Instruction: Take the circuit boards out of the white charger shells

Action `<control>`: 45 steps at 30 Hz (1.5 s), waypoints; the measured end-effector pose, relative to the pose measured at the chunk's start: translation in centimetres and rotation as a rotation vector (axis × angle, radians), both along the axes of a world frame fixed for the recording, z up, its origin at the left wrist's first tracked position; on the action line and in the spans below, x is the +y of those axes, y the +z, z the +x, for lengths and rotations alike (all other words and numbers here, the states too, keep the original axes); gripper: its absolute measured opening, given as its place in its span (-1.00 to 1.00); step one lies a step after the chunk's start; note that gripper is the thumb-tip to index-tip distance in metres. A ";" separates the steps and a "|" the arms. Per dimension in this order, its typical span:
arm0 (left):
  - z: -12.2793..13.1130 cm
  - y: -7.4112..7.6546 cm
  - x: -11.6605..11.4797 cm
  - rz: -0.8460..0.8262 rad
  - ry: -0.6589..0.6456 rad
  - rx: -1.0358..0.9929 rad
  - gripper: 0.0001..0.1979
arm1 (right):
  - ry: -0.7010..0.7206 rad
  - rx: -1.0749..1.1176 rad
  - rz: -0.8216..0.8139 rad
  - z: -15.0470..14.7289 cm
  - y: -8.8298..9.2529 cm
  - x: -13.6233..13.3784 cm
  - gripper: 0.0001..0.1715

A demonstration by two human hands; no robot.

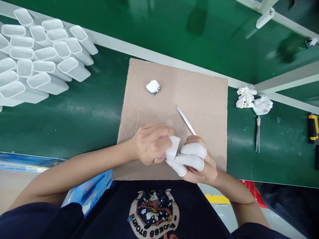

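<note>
Above the cardboard sheet (209, 99), my left hand (153, 144) is closed, pinching a small white flat-sided piece (172, 148). My right hand (196, 162) wears white finger cots on three fingers. Its fingers are curled together, and their tips meet the lower edge of the white piece. A slim metal tool (185, 119), perhaps tweezers, reaches out from beside the right hand; its near end is hidden there, so I cannot tell whether it is held or just lying. Farther up the cardboard sits a small green circuit board (156, 92) with a white lump (153, 86) on it.
Many white hollow plastic casings (45, 66) are stacked at the left of the green table (99, 116). At the right lie crumpled white finger cots (246, 97), a tool like tweezers (258, 136) and a yellow-black tool (313, 127). A pale metal rail (159, 56) runs behind the cardboard.
</note>
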State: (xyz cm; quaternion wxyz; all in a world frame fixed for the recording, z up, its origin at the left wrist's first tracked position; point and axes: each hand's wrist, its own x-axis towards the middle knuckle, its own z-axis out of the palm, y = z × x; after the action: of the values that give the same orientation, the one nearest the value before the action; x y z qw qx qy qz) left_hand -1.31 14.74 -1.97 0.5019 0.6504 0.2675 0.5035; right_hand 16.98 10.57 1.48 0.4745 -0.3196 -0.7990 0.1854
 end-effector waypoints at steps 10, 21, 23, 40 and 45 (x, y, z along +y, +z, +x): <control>0.6 0.3 0.3 0.537 0.072 0.407 -0.70 | -0.014 0.347 -0.606 -0.2 0.7 0.0 -0.79; 1.1 0.0 -0.4 0.091 -0.015 -0.264 -0.65 | -0.088 0.578 -0.426 2.1 1.4 3.4 -0.58; 1.0 0.8 -0.3 -0.103 -0.029 -0.361 -0.62 | -0.132 0.517 -0.397 2.7 0.9 3.5 -0.51; 0.4 2.8 2.5 -1.196 -0.346 -0.791 -0.58 | -0.208 0.389 -0.661 3.1 -1.7 5.6 -0.61; 0.3 2.7 2.4 -1.173 -0.400 -0.824 -0.54 | -0.215 0.414 -0.697 3.1 -2.1 5.8 -0.52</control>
State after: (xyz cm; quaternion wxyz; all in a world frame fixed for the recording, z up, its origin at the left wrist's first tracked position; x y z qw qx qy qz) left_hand -1.01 17.16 0.73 0.9085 0.0704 0.1591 0.3801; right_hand 20.12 16.33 -0.62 0.5051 -0.4986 -0.5385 0.4542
